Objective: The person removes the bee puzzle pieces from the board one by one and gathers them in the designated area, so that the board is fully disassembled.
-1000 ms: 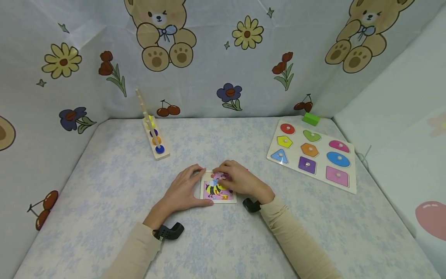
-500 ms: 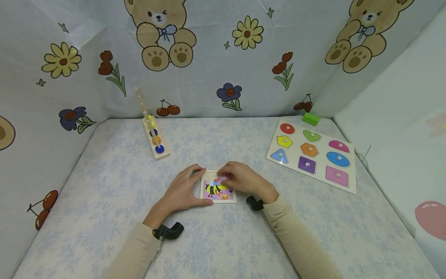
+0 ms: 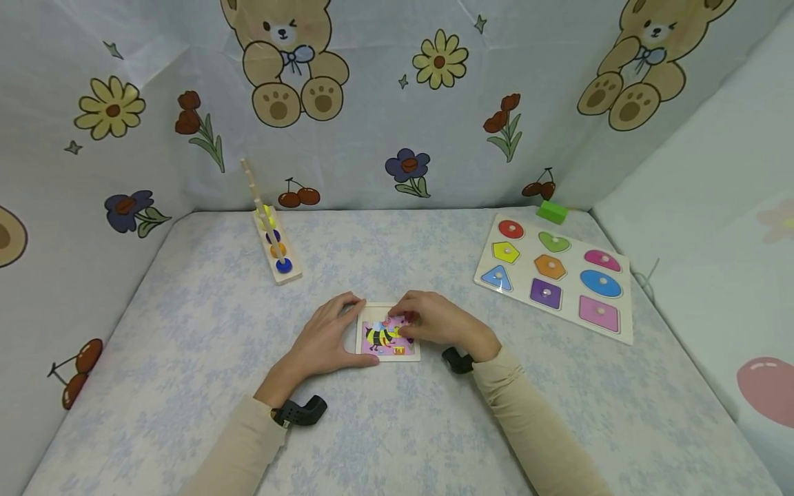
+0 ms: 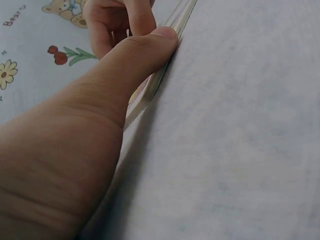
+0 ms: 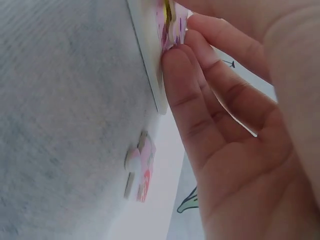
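Left hand, spread wide, holds the edges of the tray; right hand pinches a piece at the bee puzzle inside.

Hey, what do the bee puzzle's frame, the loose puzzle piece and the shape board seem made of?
Puzzle frame: probably wood or fibreboard, smooth, judging by its pale, plain rim.
Loose puzzle piece: likely thin printed board; brownish-grey edge beside a pink-and-red face.
Shape board: wood or plastic, I can't tell; white and slightly glossy, with a small glint.
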Action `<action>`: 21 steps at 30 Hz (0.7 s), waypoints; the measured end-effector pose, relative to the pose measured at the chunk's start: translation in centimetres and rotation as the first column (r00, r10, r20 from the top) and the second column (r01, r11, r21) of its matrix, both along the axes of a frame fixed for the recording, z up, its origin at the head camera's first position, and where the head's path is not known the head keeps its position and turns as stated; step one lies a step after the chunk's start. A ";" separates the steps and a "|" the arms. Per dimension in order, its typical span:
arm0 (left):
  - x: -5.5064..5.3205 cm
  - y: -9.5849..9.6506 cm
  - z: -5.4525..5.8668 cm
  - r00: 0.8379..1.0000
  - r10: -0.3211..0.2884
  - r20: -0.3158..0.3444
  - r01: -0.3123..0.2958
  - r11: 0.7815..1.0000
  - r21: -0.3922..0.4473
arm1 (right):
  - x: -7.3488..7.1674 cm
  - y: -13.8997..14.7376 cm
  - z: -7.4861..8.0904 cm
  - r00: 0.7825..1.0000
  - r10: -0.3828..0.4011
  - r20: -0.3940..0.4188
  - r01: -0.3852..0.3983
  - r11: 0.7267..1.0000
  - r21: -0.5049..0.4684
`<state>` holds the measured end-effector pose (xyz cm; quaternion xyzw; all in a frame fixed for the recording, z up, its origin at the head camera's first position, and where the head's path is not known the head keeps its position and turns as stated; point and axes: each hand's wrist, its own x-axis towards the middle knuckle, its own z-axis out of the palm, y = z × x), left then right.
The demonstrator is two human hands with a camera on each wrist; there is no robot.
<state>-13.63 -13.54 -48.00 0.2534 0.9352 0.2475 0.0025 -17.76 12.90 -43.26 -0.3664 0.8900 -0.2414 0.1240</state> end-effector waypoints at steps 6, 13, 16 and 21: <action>0.1 0.0 0.0 1.000 0.004 0.003 -0.004 1.000 -0.005 | 0.2 0.7 0.4 1.000 -0.018 -0.003 0.018 1.000 0.003; 0.1 0.0 0.1 1.000 0.006 0.010 -0.006 1.000 -0.011 | 0.1 1.8 0.9 1.000 -0.022 0.009 0.022 1.000 0.003; 0.0 0.0 0.0 1.000 0.007 0.015 -0.006 1.000 -0.016 | 0.0 2.3 1.1 0.999 -0.040 0.022 0.040 0.999 -0.007; -0.1 0.0 -0.1 1.000 0.005 0.023 -0.005 1.000 -0.025 | -0.2 3.1 1.6 0.996 -0.086 0.037 0.087 0.996 -0.016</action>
